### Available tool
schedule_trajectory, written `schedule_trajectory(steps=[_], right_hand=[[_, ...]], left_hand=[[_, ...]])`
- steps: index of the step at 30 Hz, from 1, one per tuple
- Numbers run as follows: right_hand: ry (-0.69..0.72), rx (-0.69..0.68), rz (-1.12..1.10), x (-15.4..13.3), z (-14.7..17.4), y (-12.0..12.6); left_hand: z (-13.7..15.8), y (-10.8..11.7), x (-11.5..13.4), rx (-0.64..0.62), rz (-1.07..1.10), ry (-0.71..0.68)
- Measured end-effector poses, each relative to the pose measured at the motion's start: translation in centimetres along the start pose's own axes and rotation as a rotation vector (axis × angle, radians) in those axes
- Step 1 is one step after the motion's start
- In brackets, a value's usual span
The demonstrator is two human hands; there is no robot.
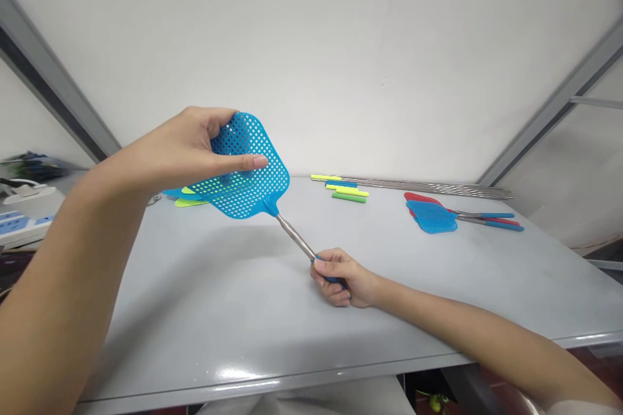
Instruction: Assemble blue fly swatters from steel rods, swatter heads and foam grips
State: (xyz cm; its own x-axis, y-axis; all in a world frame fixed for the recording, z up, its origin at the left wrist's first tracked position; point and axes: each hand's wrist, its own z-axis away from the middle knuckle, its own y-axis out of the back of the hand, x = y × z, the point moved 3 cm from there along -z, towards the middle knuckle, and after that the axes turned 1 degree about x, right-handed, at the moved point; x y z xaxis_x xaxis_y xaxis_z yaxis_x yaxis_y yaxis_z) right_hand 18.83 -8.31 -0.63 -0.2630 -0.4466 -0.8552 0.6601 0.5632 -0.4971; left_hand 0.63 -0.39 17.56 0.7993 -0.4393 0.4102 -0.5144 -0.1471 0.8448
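A blue fly swatter point(270, 175) is held up over the grey table, tilted, its perforated head to the left and its metal rod running down to the right. My left hand point(214, 142) grips the head, the thumb lying across the near face and the other fingers behind the mesh. Around the blue handle at the lower end, my right hand point(341, 277) is closed. Behind the held head, partly covered, lie a yellow-green swatter head point(191, 202) and a bit of blue plastic.
Yellow, blue and green handle sleeves point(348, 191) lie at the table's back, beside a bundle of long metal rods point(428, 185). Blue and red fly swatters point(432, 216) rest at the right. A white power strip point(24, 224) stands far left. The table's front edge point(272, 386) is near me.
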Motion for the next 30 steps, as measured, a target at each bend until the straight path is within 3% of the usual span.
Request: schedule_trajectory(steps=[30], right_hand=[[0.004, -0.029, -0.007, 0.0, -0.18, 0.41]], left_hand=[[-0.06, -0.08, -0.17, -0.095, -0.131, 0.07]])
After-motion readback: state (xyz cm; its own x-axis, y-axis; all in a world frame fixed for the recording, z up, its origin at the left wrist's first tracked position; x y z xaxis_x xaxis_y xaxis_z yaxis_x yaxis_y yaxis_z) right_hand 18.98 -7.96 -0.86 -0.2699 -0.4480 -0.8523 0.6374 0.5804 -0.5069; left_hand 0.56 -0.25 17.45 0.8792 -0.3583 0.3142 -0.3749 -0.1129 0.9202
